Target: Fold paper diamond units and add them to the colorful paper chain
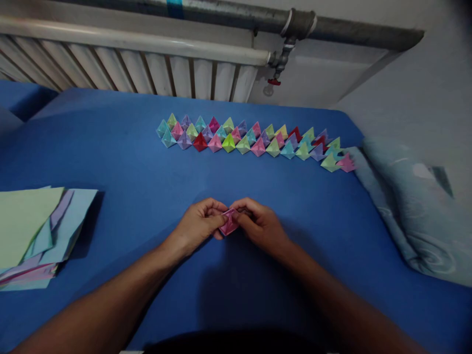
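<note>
Between my two hands is a small pink folded paper boat [229, 223], pinched from both sides just over the blue surface. My left hand [201, 220] grips its left edge, thumb on top and fingers curled beneath. On the other side my right hand [260, 223] presses its thumb on the paper's right part, with the fingers bent behind. The fingertips partly cover the paper. Beyond the hands, several folded paper boats [228, 142] in green, blue, purple, pink, red and yellow stand in close rows across the surface.
A stack of coloured paper sheets [27, 221] lies at the left. Along the right edge rests a rolled grey-blue blanket [409, 211]. Behind the blue surface [129, 167] are a white radiator [147, 49], a grey pipe [228, 17] and a red valve handle [274, 82].
</note>
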{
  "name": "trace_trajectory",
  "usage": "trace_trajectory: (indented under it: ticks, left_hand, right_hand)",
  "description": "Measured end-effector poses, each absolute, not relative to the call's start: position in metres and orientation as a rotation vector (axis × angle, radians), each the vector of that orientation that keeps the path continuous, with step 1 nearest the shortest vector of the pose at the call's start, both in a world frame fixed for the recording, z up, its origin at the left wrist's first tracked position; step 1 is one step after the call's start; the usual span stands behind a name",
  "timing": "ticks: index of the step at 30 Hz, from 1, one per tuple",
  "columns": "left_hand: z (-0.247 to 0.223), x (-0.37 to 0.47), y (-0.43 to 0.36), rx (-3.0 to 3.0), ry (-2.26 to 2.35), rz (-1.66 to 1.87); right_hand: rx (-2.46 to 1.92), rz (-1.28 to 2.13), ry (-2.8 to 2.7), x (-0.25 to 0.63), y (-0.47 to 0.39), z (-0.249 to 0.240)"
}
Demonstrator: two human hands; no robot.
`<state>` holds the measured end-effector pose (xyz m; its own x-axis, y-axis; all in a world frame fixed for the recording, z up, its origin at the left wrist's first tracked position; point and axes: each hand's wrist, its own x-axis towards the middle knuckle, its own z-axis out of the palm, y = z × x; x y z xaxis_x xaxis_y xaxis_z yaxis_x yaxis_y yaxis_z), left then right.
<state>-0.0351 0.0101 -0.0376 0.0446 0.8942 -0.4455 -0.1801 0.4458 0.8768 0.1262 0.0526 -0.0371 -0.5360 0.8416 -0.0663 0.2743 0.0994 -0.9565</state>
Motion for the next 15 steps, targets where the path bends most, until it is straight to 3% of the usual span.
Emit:
trace_trajectory:
  ticks: [15]
  left_hand:
    - [-0.049, -0.03, 0.005, 0.971, 1.356, 1.019]
  right_hand:
    - [-1.047, 1.54, -1.828, 0.123, 0.051, -0.041]
